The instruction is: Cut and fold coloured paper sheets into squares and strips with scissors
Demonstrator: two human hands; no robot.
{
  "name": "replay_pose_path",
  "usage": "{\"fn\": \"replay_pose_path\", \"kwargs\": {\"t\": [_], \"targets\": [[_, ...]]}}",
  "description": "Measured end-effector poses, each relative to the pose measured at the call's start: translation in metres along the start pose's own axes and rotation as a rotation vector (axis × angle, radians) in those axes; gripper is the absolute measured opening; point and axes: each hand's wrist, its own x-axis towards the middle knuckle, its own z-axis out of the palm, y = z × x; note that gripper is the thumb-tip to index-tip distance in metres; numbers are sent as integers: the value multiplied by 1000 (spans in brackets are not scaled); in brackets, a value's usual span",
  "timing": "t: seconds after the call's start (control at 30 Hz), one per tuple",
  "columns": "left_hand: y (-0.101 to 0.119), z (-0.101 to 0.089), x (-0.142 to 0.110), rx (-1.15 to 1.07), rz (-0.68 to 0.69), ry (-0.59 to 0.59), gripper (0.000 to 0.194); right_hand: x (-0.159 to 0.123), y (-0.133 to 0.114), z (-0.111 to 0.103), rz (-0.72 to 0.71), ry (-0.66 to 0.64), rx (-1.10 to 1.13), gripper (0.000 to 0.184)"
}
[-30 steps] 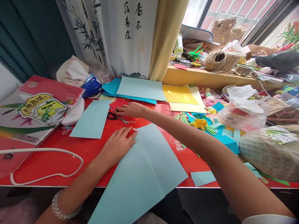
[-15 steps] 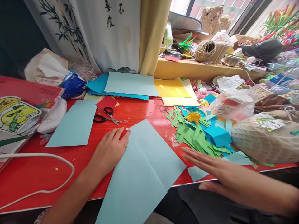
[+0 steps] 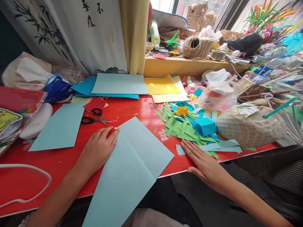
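Note:
A large light blue sheet of paper point(image 3: 127, 167) with a diagonal crease lies at the table's front, its lower part hanging past the edge. My left hand point(image 3: 99, 148) rests flat beside its upper left edge, the thumb side touching the paper. Just beyond those fingers are black-handled scissors point(image 3: 94, 117), blades apart. To the right, my right hand point(image 3: 203, 160) lies flat, fingers stretched, at the end of some light blue paper strips point(image 3: 220, 146). Behind it spreads a pile of green paper strips point(image 3: 181, 128) with a blue folded paper piece point(image 3: 205, 126) on top.
Another light blue sheet point(image 3: 59, 127) lies at the left. Stacked blue and yellow papers point(image 3: 163, 85) are along the back. A white cable point(image 3: 44, 175) loops at the front left. A net-wrapped bundle point(image 3: 251, 124) and a plastic bag point(image 3: 220, 91) crowd the right side.
My right hand has come down from above the table onto the paper strips, which have shifted right and back together. My left hand keeps its place on the sheet. The view has turned right.

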Motion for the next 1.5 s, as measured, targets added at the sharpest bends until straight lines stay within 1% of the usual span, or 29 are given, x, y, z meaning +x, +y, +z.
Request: {"fn": "replay_pose_path", "kwargs": {"t": [0.13,0.23,0.37,0.43,0.5,0.63,0.8,0.87,0.93,1.03,1.1,1.13,1.17,1.23,1.27,1.3,1.33,1.37,1.43,1.47,1.5], "targets": [[0,-1,0,-13,-20,-34,44,10,2,1,58,36,-67,70],[1,-3,1,-18,-21,-48,44,20,-3,-4,65,132,-130,64],[1,-4,1,-5,-19,-45,44,24,-14,-14,25,268,-147,43],[2,-4,0,0,-13,-29,44,21,-18,-18,9,303,-112,31],[2,-4,0,6,-3,-7,43,17,-21,-19,18,314,-69,26],[2,-4,0,7,12,16,43,11,-22,-15,90,292,-34,27],[1,-4,0,-9,15,13,43,17,-18,-10,168,287,-50,31],[1,-3,0,-8,15,12,43,21,-17,-11,159,296,-49,31],[1,-3,0,-1,14,8,43,24,-18,-16,124,324,-43,28],[1,-3,1,4,16,5,42,37,-19,-38,27,394,-42,21],[1,-2,1,1,18,14,42,57,-20,-59,-89,461,-66,18],[1,-2,0,-2,19,24,42,71,-22,-71,-169,491,-81,17],[1,-1,0,-7,22,38,41,89,-23,-82,-258,490,-100,17],[1,0,-1,-34,42,73,38,133,-30,-100,-452,403,-156,26],[1,1,-1,-51,61,92,37,159,-35,-104,-515,315,-188,31],[1,2,-1,-67,87,104,36,186,-42,-106,-549,267,-198,34],[0,2,-1,-79,117,111,35,214,-50,-103,-576,237,-186,31],[0,3,-2,-88,145,116,35,241,-60,-97,-564,212,-155,26],[0,3,-2,-95,176,123,35,289,-83,-78,-441,165,-56,20],[-1,3,-2,-99,179,128,34,308,-96,-66,-371,146,21,23],[-1,3,-1,-103,174,131,34,323,-108,-53,-316,156,100,27]]}}
